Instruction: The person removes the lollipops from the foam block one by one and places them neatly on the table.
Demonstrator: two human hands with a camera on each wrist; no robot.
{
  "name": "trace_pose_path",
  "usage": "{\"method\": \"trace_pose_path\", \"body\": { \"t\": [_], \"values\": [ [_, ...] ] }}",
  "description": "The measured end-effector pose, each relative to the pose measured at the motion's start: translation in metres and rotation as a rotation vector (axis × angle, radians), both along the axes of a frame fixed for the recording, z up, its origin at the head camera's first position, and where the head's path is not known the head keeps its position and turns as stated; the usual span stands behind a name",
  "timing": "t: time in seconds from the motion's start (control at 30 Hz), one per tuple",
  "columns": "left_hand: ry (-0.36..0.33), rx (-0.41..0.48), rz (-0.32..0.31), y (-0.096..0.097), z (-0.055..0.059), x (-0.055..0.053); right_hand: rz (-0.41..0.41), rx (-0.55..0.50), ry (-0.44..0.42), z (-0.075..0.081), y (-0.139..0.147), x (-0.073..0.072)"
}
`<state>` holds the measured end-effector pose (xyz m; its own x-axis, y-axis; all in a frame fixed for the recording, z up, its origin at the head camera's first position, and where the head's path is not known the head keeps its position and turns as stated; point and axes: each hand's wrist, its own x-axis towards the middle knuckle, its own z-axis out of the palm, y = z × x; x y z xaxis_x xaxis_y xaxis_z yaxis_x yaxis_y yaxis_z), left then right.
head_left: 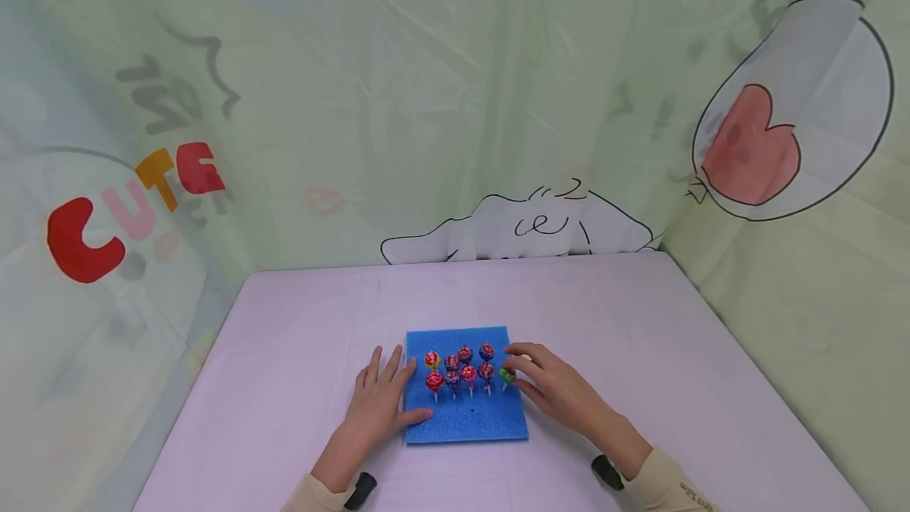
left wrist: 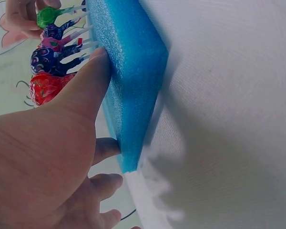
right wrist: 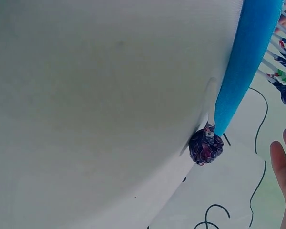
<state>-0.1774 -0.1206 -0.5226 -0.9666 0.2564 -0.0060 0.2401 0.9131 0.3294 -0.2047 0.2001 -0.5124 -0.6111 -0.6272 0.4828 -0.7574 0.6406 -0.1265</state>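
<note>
A blue foam block (head_left: 472, 422) lies on the table with several wrapped lollipops standing in it by their sticks, among them a red lollipop (head_left: 434, 381). My left hand (head_left: 379, 403) rests at the block's left edge, thumb on top and fingers spread along the side. At the right edge, my right hand (head_left: 558, 385) pinches a green lollipop (head_left: 506, 375) by its head, its stick down at the foam. In the right wrist view, a dark purple lollipop (right wrist: 206, 147) lies on the table against the block's side; the head view does not show it.
A pale cloth covers the table (head_left: 313, 322). Behind it and at both sides hang light green printed curtains (head_left: 426, 101). Dark straps show at both wrists, below beige sleeves (head_left: 671, 480).
</note>
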Motion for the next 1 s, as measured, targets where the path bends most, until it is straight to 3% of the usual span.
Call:
{"method": "trace_pose_path", "body": {
  "t": [0.47, 1.0],
  "values": [
    [0.002, 0.023, -0.001, -0.001, 0.002, 0.001, -0.038, 0.008, -0.029, 0.006, -0.003, 0.001],
    [-0.016, 0.006, 0.006, -0.001, -0.001, -0.001, -0.017, 0.014, -0.020, 0.013, -0.004, -0.005]
  ]
}}
